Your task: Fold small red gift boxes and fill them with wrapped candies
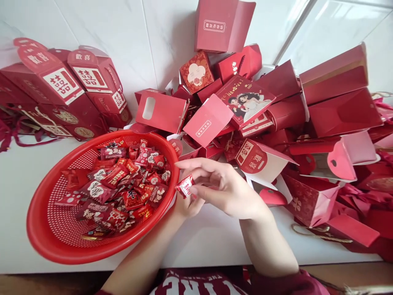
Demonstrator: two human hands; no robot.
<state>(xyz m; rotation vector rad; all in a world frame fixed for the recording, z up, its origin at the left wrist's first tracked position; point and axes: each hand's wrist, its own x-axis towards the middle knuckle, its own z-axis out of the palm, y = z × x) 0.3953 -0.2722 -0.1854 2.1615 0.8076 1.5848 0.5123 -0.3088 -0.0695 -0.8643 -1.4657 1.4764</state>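
Observation:
My right hand (229,188) pinches a small red and white wrapped candy (185,186) between thumb and fingers, its index finger stretched out toward the basket rim. My left hand (187,208) lies behind and beneath the right one. Most of its fingers are hidden, so whether it holds anything is unclear. Beside both hands, on the left, stands a red plastic basket (39,229) with perforated walls. Many red and dark red wrapped candies (118,180) lie heaped in it. Just beyond the hands rests an open red box (207,123) with its flap up.
Dark red gift boxes (63,84) with white character labels stand at the back left against the tiled wall (107,24). A loose pile of open red boxes (337,110) covers the back and right of the white table (208,241). Cord handles (322,234) trail near the right front.

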